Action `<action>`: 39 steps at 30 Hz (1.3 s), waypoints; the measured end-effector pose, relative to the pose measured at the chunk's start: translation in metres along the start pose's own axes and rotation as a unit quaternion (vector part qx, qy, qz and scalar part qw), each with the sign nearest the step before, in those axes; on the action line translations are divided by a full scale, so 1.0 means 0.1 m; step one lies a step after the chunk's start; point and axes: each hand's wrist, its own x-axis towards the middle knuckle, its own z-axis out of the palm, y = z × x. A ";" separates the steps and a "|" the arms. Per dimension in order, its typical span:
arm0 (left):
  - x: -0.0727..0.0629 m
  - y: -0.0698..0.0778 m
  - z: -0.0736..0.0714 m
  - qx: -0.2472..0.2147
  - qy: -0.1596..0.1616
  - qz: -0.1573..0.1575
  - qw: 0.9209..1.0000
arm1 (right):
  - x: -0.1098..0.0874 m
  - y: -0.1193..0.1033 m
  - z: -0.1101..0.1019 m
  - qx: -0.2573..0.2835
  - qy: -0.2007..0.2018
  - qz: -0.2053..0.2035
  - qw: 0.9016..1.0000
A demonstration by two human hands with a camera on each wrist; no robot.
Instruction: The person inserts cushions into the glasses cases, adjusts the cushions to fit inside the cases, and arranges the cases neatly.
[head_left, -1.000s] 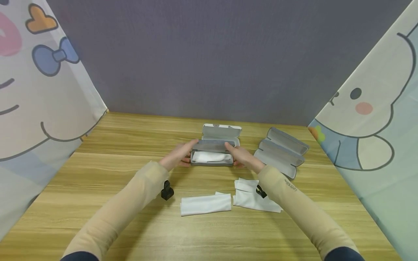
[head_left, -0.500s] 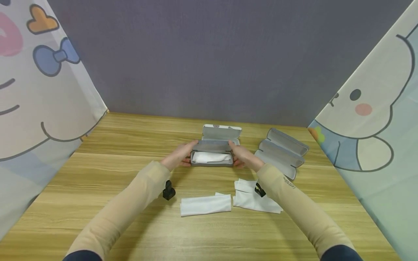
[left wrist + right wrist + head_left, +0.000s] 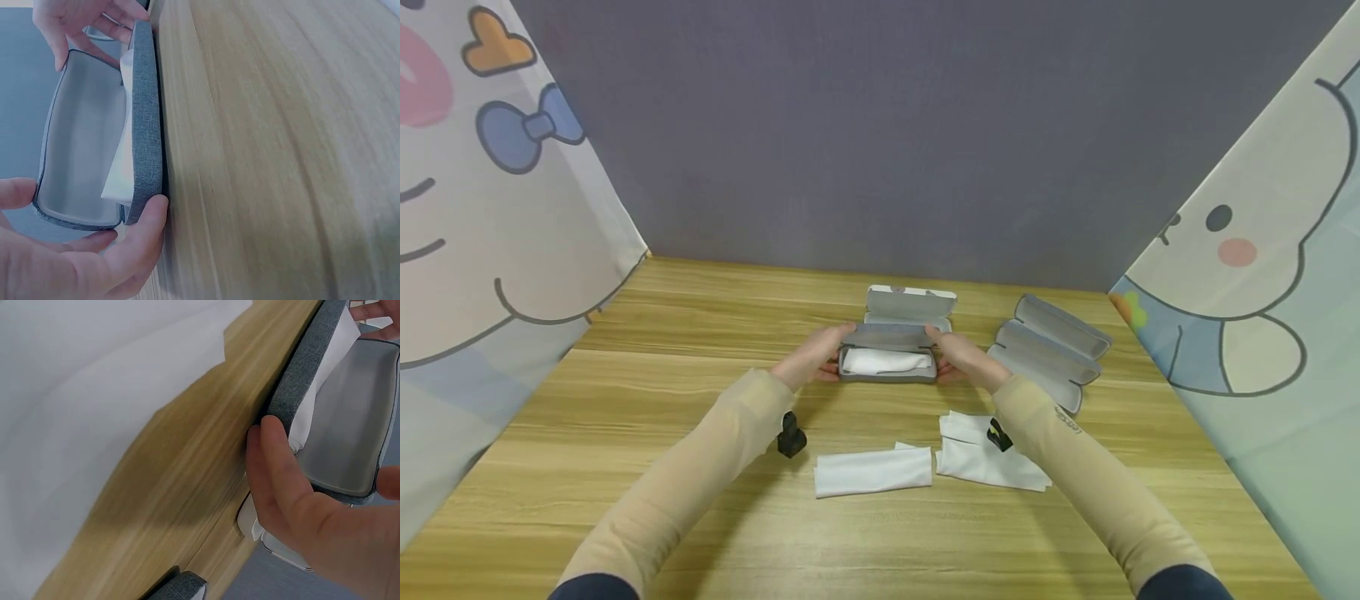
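A grey fabric glasses case (image 3: 887, 377) stands with its lid raised in the middle of the table, a folded white cloth (image 3: 880, 361) lying in its base. My left hand (image 3: 814, 353) holds the left end, thumb at the lid's edge and fingers against the base. At the opposite end my right hand (image 3: 958, 357) holds it the same way, its thumb on the lid's corner. In the left wrist view the base's woven side (image 3: 147, 119) shows between both hands. The right wrist view has the right fingers (image 3: 281, 462) along the base's end.
Right behind stands another glasses case (image 3: 910, 302) with a pale outside, its lid up. More grey cases (image 3: 1047, 350) lie spread at the right. Nearer the front are a folded white cloth (image 3: 872, 472) and a looser white cloth (image 3: 988, 462), partly under my right forearm.
My right thumb has slid a little to the right along the lid's edge. The case and the cloths have stayed in place.
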 end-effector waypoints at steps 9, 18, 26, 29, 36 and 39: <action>-0.02 -0.01 0.01 0.008 -0.007 0.006 1.000 | -0.04 0.03 -0.01 -0.012 -0.019 -0.017 1.000; -0.04 -0.03 0.01 0.018 -0.024 0.023 0.999 | -0.06 0.03 -0.02 -0.009 -0.029 -0.021 0.999; -0.05 -0.02 0.03 0.022 -0.033 0.031 0.999 | -0.10 0.00 -0.01 -0.018 -0.033 -0.022 0.999; -0.06 -0.01 0.03 0.024 -0.034 0.036 0.998 | -0.10 0.00 -0.01 -0.016 -0.032 -0.024 0.999; -0.07 -0.01 0.07 0.022 -0.024 0.049 0.998 | -0.07 0.01 0.02 -0.016 -0.016 -0.034 0.999; -0.07 -0.02 0.09 0.016 -0.015 0.052 0.998 | -0.06 0.03 0.04 -0.014 -0.010 -0.039 0.999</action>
